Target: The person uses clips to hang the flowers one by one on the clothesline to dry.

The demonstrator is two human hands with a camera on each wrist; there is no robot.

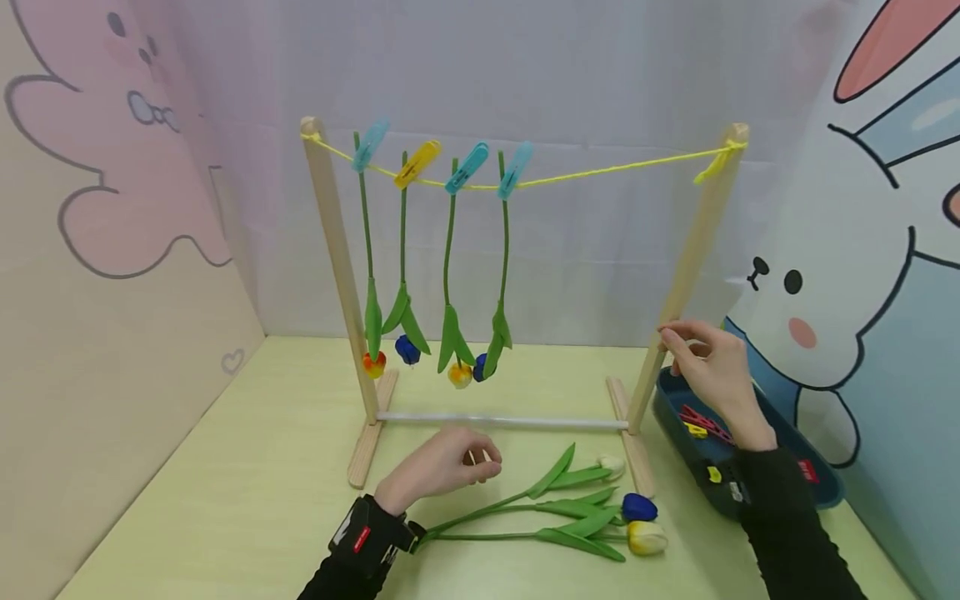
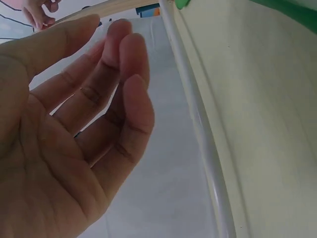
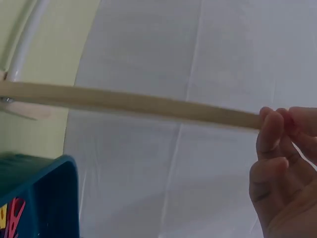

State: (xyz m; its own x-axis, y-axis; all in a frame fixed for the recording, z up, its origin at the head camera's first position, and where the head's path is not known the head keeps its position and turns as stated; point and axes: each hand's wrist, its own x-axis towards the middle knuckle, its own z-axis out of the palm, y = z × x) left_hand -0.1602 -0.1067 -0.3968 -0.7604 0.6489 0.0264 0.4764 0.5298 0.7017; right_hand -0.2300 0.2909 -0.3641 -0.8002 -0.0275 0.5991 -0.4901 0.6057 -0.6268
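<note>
My left hand (image 1: 442,465) hovers over the table near the rack's white crossbar (image 1: 502,422), fingers loosely bent and nothing in them. Beside it lie three artificial tulips: a white one (image 1: 612,467), a blue one (image 1: 639,507) and a yellow-white one (image 1: 647,538). In front of the right wooden post (image 1: 693,242), my right hand (image 1: 708,362) pinches something small and red, apparently a clothespin (image 3: 289,119), mostly hidden by the fingertips. Several tulips hang heads down from the yellow string (image 1: 622,168), clipped by blue clothespins (image 1: 467,168) and a yellow clothespin (image 1: 417,164).
A dark blue basket (image 1: 821,492) stands at the right, partly behind the right forearm, with red clothespins (image 1: 705,423) and a yellow clothespin (image 1: 695,431) inside. The rack's wooden feet (image 1: 372,433) rest on the pale table. A white curtain (image 1: 562,275) closes off the back.
</note>
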